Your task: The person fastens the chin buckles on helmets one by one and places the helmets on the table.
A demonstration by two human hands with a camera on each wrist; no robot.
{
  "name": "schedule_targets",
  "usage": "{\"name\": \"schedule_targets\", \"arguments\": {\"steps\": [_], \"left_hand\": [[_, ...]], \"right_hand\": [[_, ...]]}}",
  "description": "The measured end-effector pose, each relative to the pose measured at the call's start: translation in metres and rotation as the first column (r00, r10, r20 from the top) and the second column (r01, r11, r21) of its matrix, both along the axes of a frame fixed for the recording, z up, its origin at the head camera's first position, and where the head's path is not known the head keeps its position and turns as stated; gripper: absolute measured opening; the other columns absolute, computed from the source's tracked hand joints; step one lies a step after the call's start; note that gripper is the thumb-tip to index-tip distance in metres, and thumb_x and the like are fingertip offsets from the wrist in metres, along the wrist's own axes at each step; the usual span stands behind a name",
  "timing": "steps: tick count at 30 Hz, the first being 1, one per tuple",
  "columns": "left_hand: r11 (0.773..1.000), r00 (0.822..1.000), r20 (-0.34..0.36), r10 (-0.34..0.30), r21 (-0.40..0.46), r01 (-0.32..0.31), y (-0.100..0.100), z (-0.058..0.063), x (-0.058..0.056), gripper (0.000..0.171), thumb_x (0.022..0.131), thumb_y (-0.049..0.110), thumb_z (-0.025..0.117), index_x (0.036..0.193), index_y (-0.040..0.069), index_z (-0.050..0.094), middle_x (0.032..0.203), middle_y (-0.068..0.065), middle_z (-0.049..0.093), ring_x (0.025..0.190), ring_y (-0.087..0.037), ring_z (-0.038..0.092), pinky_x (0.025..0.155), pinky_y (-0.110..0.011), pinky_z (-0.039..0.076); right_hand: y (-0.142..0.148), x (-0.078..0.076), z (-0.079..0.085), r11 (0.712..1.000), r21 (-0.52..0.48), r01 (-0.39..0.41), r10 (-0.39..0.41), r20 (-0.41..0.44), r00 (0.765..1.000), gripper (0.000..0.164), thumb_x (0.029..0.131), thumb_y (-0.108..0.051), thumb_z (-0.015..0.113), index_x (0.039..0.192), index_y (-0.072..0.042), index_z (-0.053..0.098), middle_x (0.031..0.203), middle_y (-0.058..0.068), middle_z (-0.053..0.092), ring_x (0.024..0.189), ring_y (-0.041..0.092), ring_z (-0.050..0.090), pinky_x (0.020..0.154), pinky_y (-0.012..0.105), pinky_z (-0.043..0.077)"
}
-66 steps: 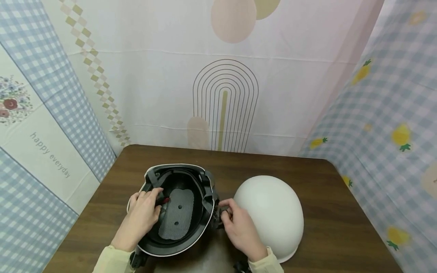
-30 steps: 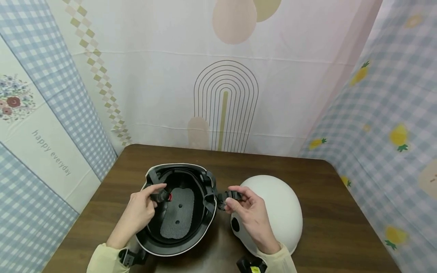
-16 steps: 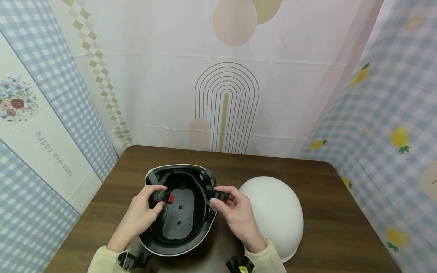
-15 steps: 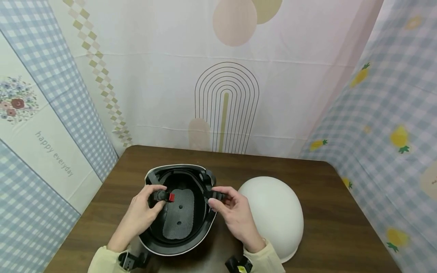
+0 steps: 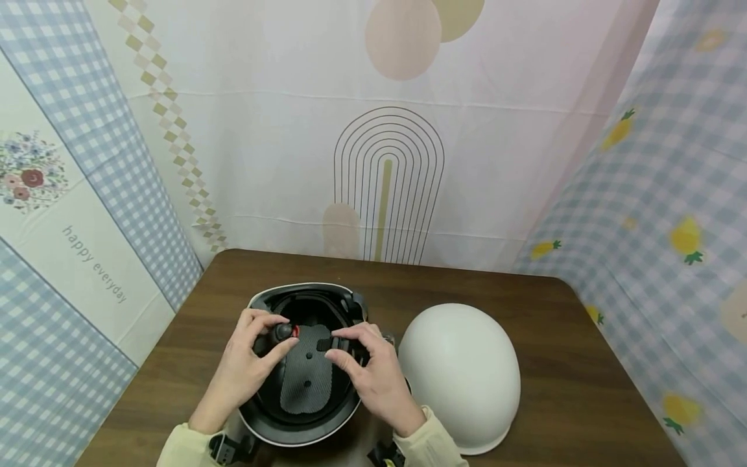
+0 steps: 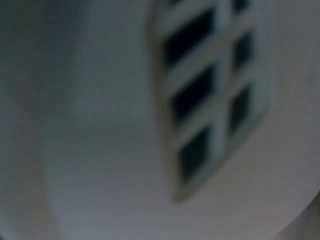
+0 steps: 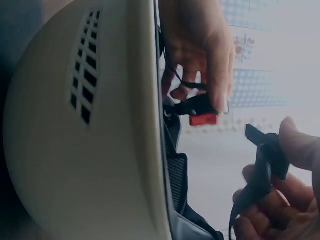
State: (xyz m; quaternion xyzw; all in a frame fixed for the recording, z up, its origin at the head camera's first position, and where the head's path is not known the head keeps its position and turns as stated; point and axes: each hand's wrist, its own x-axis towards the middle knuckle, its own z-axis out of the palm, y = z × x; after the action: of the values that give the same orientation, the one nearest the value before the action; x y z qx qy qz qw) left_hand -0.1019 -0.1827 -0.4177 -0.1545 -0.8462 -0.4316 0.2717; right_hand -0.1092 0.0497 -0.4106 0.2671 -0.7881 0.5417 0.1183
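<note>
Helmet lies crown down on the counter, opening up; both hands work over that opening. Left hand pinches the red-tipped buckle between thumb and fingers, red end facing right. Right hand pinches the black clip, its flat prong pointing left, across at the buckle.

Key relation: buckle lies to the clip's left and a touch farther from the person; the two are near, not touching, grey liner showing in the gap. Long axes run roughly side to side but look slightly offset, so I judge the prong wants a small shift away from the body to line up. Right wrist view confirms the gap. Left wrist view: only vented shell, neither hand. White dome sits right of helmet, beside right hand.
</note>
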Motion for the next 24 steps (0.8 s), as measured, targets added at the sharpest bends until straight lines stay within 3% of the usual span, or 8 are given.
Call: {"name": "schedule_targets", "arguments": {"steps": [4, 8, 14, 18, 24], "left_hand": [[0.999, 0.999, -0.021, -0.025, -0.036, 0.025, 0.001, -0.002, 0.000, 0.037, 0.082, 0.003, 0.077, 0.116, 0.012, 0.064, 0.115, 0.002, 0.055, 0.097, -0.011, 0.057, 0.084, -0.017, 0.041], [0.996, 0.998, -0.050, -0.039, -0.084, 0.034, 0.002, -0.003, -0.001, 0.041, 0.088, 0.003, 0.070, 0.125, 0.016, 0.061, 0.112, 0.007, 0.060, 0.100, -0.012, 0.059, 0.086, -0.019, 0.042], [0.995, 0.993, -0.085, -0.076, -0.074, 0.070, 0.003, -0.004, -0.002, 0.043, 0.087, -0.005, 0.068, 0.125, 0.014, 0.060, 0.106, 0.006, 0.062, 0.091, -0.011, 0.060, 0.082, -0.017, 0.043], [0.996, 0.992, -0.081, -0.092, -0.026, 0.090, 0.004, -0.007, -0.002, 0.042, 0.082, -0.006, 0.073, 0.119, 0.009, 0.059, 0.107, 0.002, 0.063, 0.092, -0.012, 0.062, 0.080, -0.014, 0.044], [0.988, 0.983, -0.110, -0.147, 0.031, 0.151, 0.004, -0.010, -0.005, 0.043, 0.075, -0.011, 0.077, 0.110, 0.002, 0.055, 0.111, -0.009, 0.062, 0.101, -0.017, 0.060, 0.089, -0.015, 0.043]], "right_hand": [[-0.003, 0.001, 0.000, 0.998, -0.041, -0.051, 0.053, 0.036, 0.998, 0.032, 0.087, -0.029, 0.072, 0.118, -0.025, 0.065, 0.112, -0.009, 0.063, 0.102, 0.012, 0.057, 0.088, 0.033, 0.048], [-0.005, -0.001, -0.001, 0.997, -0.036, -0.072, 0.073, 0.047, 0.996, 0.032, 0.089, -0.028, 0.070, 0.120, -0.022, 0.065, 0.112, -0.003, 0.064, 0.101, 0.014, 0.058, 0.086, 0.034, 0.049], [-0.009, -0.004, -0.004, 0.999, 0.000, -0.051, 0.051, 0.078, 0.996, 0.034, 0.081, -0.036, 0.076, 0.111, -0.022, 0.067, 0.109, -0.012, 0.065, 0.103, 0.009, 0.060, 0.088, 0.032, 0.050], [-0.012, -0.005, -0.005, 0.999, 0.031, -0.018, 0.017, 0.027, 0.999, 0.036, 0.081, -0.035, 0.077, 0.111, -0.018, 0.068, 0.109, -0.012, 0.065, 0.102, 0.008, 0.061, 0.088, 0.034, 0.049], [-0.018, -0.006, -0.006, 0.992, 0.115, 0.060, -0.049, -0.096, 0.994, 0.035, 0.090, -0.029, 0.069, 0.124, -0.018, 0.065, 0.118, -0.008, 0.065, 0.105, 0.010, 0.058, 0.087, 0.042, 0.044]]}}
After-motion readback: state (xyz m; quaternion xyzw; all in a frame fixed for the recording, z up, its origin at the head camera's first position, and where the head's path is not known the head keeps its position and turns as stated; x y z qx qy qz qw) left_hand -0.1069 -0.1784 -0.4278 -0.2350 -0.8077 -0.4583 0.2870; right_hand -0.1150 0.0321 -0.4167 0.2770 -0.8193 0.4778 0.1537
